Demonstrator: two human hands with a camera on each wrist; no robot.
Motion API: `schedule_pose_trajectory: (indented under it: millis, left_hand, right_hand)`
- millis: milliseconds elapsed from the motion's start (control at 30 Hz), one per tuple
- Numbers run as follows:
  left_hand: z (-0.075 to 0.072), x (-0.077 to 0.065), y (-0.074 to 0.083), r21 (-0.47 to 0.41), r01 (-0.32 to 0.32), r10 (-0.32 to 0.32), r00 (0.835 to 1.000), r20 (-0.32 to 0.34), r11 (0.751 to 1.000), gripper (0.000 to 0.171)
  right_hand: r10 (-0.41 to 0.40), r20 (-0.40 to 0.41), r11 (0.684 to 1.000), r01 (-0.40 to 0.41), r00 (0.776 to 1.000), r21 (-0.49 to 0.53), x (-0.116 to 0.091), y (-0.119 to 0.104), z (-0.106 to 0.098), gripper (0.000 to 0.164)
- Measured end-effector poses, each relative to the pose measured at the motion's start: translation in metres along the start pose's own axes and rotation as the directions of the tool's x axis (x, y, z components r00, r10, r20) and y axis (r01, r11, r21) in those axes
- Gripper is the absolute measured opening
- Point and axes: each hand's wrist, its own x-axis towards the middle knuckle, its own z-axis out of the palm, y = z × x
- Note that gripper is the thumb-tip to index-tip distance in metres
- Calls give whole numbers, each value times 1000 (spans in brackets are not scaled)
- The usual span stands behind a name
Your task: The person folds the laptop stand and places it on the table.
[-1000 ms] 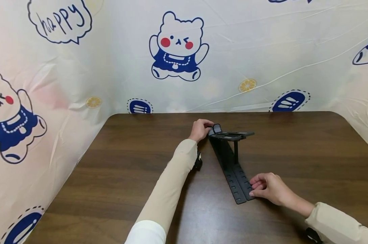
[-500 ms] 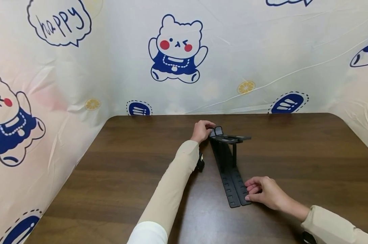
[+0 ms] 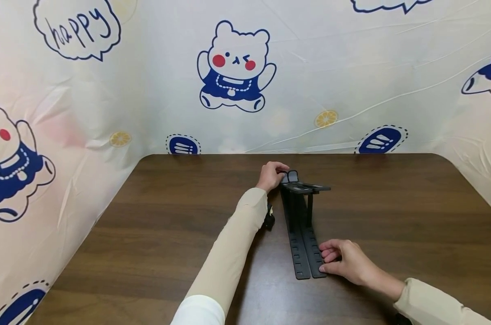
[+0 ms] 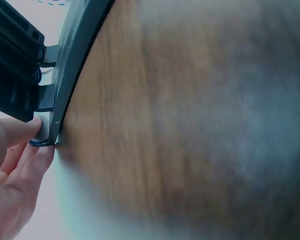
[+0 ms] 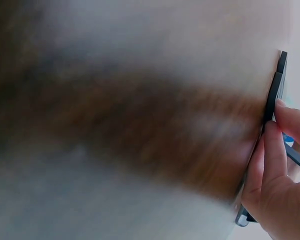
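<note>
A black folding laptop stand [image 3: 301, 253] stands on the table, with its notched base strips pointing toward me and its upper arms raised on a thin strut. At its far end, my left hand [image 3: 271, 175] pinches the corner beside the small grey-padded lips. The left wrist view shows that thumb on the grey pad [image 4: 42, 127] and the fingers against the underside. My right hand [image 3: 344, 262] grips the right edge of the base near its close end. In the right wrist view, the thumb lies over the stand's edge [image 5: 273, 95] and the fingers meet it from the side.
The brown wooden table [image 3: 168, 234] reaches back to a pale curtain [image 3: 310, 67] printed with cartoon bears. Small black devices are strapped at both wrists, the left one [image 3: 269, 219] close beside the stand.
The stand has turned, its near end swinging left and slightly closer to me until it points more nearly straight at me. My right hand moved left with it; the left stayed at the far corner.
</note>
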Motion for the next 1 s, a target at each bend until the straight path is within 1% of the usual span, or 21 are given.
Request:
schedule_pose_trajectory:
  millis: [233,433,600,767,933,1000]
  left_hand:
    - [1,1,1,15,-1,1,1000,8,1000,21]
    - [1,2,0,22,4,-4,1000,20,1000,19]
    - [1,2,0,38,10,-11,1000,18,999,18]
    - [1,2,0,27,21,-21,1000,10,999,17]
    - [3,2,0,3,31,-31,1000,-1,1000,17]
    - [4,2,0,7,25,-25,1000,3,1000,18]
  right_hand:
    - [12,-3,1000,-12,1000,16,0,-3,3,41]
    - [15,-15,1000,-15,1000,7,1,-5,6,42]
    - [20,-18,1000,-20,1000,9,2,-7,8,43]
    - [26,-24,1000,-26,999,13,3,-7,10,43]
    - [23,-21,1000,-23,1000,7,3,-8,10,49]
    - [21,-16,1000,-21,1000,9,4,-8,11,51]
